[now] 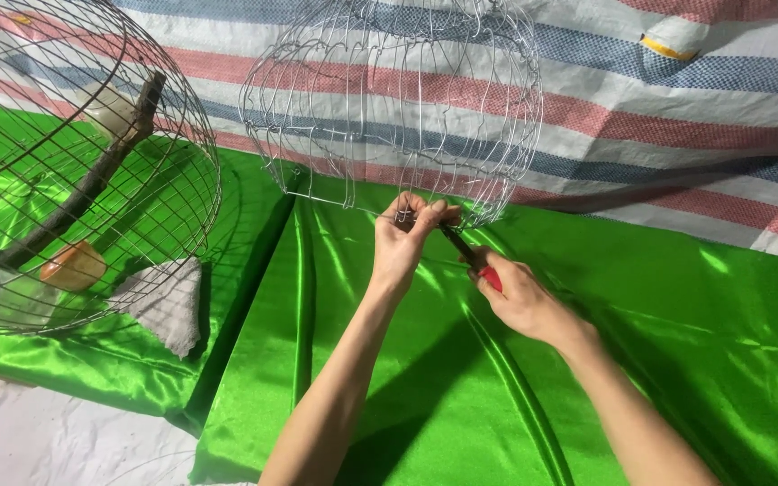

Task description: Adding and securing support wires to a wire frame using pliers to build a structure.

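head view, going from the left: a finished round wire cage (74, 171) sits at the far left on shiny green satin cloth (695, 360), with a dark branch perch (92, 180) slanting inside it and an orange cup (74, 265) near its bottom. a pale scrap of lace (168, 301) lies just beside it.

next comes the unfinished wire cage frame (398, 108), silver and dome-shaped, its loose wire ends hanging down toward the cloth. it sits directly above and beyond both hands, in front of a striped tarp (677, 99).

the left hand (407, 238) is the nearer of the two to the frame: its fingers are pinched closed on the bottom edge wire, touching it at the lower rim. the right hand (520, 297) sits lower and to the right, wrapped tight around the red handle of a pair of pliers (470, 256). the tool's long axis runs up and to the left, from the palm toward the spot the left hand pinches. its dark tip meets the wire just beside the left fingertips; i cannot tell whether the tip is clamped on the wire.
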